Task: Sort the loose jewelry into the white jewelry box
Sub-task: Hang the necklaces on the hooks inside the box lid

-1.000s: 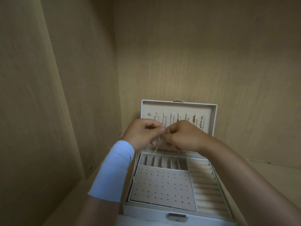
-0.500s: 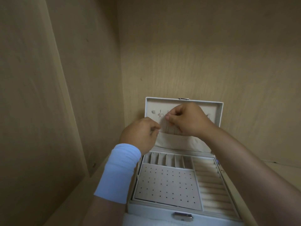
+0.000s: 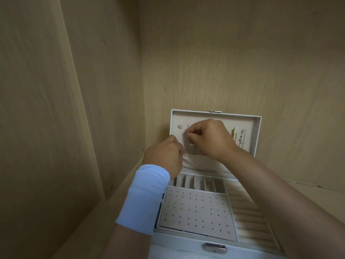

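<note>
The right hand pinches a silver necklace hanging vertically inside the white jewelry box lid; left hand curled, grip unclear.

My right hand is blocking the middle of the lid of the white jewelry box, so the hooks behind it are hiding from me. I am pinching a silver piece that is too small and blurred to name. My left hand is turning its back to me, hiding its fingertips and whatever they are holding. My blue wristband is covering the box's left edge. The frame's bottom edge is cutting off the box front, and the pendants at the lid's right are blurring together.
</note>
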`<move>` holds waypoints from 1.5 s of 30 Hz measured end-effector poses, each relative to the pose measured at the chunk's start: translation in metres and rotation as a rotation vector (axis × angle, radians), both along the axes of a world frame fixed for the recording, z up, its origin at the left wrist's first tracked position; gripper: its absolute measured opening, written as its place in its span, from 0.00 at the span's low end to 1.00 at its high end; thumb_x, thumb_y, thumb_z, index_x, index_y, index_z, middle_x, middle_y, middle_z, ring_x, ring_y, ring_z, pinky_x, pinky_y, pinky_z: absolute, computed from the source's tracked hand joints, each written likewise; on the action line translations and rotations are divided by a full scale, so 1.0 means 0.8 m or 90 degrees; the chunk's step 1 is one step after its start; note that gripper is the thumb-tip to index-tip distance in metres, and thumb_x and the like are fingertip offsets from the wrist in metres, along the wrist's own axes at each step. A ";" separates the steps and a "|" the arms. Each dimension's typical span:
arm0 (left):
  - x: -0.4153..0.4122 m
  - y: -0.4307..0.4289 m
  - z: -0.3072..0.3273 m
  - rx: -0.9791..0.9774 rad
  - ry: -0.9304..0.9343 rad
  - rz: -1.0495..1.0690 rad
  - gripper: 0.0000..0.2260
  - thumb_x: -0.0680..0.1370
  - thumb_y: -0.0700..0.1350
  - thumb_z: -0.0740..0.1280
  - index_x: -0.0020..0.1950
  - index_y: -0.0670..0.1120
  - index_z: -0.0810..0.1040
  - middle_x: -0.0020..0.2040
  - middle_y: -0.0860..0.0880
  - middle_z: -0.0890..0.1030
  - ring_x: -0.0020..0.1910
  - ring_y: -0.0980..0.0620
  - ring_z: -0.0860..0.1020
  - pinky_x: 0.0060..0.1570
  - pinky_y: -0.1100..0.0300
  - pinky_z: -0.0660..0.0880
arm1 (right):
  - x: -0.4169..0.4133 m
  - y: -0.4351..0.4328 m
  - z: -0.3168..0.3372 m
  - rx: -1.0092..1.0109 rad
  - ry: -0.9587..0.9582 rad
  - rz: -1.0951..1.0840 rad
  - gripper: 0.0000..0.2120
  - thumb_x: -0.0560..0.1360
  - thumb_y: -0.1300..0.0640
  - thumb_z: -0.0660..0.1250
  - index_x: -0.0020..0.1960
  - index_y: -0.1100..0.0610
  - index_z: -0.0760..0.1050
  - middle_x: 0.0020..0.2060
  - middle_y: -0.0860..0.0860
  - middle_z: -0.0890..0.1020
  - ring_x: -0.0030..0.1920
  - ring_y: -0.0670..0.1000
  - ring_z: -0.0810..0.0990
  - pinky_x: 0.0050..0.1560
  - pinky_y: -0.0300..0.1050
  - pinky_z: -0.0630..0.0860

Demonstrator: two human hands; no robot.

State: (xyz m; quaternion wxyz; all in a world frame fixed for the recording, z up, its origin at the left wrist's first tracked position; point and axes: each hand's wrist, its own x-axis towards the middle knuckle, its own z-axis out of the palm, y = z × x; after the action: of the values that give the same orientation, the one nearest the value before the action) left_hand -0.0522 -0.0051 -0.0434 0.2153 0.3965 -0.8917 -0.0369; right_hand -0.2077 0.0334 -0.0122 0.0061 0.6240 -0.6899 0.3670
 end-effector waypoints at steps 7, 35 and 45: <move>0.003 -0.004 -0.001 0.030 0.009 -0.001 0.11 0.79 0.53 0.63 0.60 0.56 0.78 0.61 0.58 0.74 0.54 0.53 0.78 0.54 0.53 0.76 | 0.006 0.009 -0.013 0.039 0.124 -0.010 0.11 0.72 0.56 0.73 0.53 0.49 0.84 0.46 0.47 0.87 0.49 0.48 0.84 0.52 0.47 0.80; -0.274 0.177 -0.027 0.174 -0.079 -0.250 0.14 0.79 0.51 0.61 0.62 0.51 0.78 0.62 0.49 0.78 0.60 0.45 0.77 0.62 0.52 0.73 | -0.278 0.259 -0.079 0.261 0.043 -0.334 0.12 0.75 0.50 0.67 0.57 0.45 0.82 0.56 0.46 0.84 0.56 0.50 0.81 0.56 0.44 0.77; -0.379 0.174 -0.078 0.160 -0.260 -0.181 0.23 0.80 0.42 0.58 0.76 0.44 0.62 0.75 0.45 0.63 0.73 0.45 0.63 0.72 0.50 0.63 | -0.323 0.266 -0.135 0.348 0.132 -0.211 0.25 0.79 0.57 0.58 0.76 0.49 0.64 0.76 0.49 0.65 0.75 0.54 0.63 0.72 0.53 0.61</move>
State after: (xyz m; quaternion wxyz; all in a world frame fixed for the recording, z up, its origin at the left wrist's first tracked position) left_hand -0.3554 0.1345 -0.1058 -0.0271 0.2902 -0.9517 -0.0964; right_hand -0.4665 0.2460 -0.1201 -0.0319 0.5158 -0.8506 0.0973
